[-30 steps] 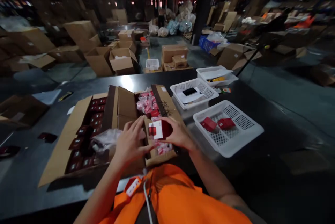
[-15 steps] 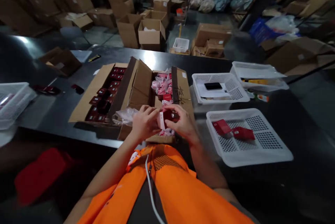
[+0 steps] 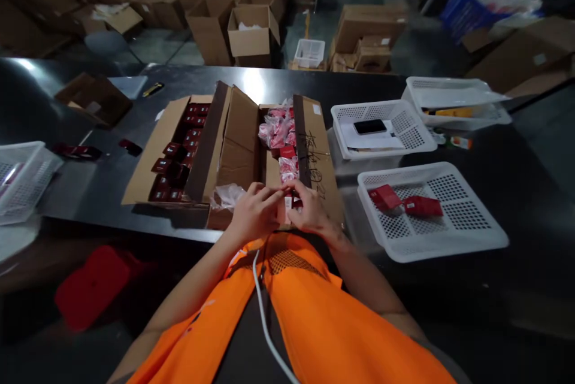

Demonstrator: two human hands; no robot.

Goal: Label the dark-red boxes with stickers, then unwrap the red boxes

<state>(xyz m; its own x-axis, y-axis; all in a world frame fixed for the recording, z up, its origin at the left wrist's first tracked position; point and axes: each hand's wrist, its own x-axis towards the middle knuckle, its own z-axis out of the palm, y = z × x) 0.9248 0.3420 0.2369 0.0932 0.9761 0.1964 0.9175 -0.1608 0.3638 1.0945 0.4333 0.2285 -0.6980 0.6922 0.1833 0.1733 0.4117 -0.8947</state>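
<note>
A person's two hands met over the near end of the right carton (image 3: 326,177), close to the near edge of the table (image 3: 377,84), with a small red box (image 3: 288,203) between them. The left hand (image 3: 255,210) had its fingers curled against the box's left side; the right hand (image 3: 311,209) pinched it from the right, thumb and forefinger nearly closed. Both hands touched the box, neither clearly nearer. A pale strip ran up its face, but the fingers hid too much to tell its long axis.

The box looked to be stiff card, square-cornered. Beyond the fingertips, toward the carton's far edge, lay pink and white bundles (image 3: 277,132) in crinkled clear plastic, and among them a smooth red block (image 3: 287,151). The carton's brown right flap leaned outward, marked with black handwriting. Just left of the left hand, a wad of clear film (image 3: 228,195) caught the light.

Farther left, dark red packs (image 3: 191,138) sat in the left carton (image 3: 155,156), some tilted on top of others. Off to the right, nearer the right hand, a white perforated plastic tray (image 3: 449,246) held two red packs (image 3: 423,205) toward its left edge. Behind it, a white basket (image 3: 381,149) carried paper and a flat, dark phone (image 3: 369,126).
</note>
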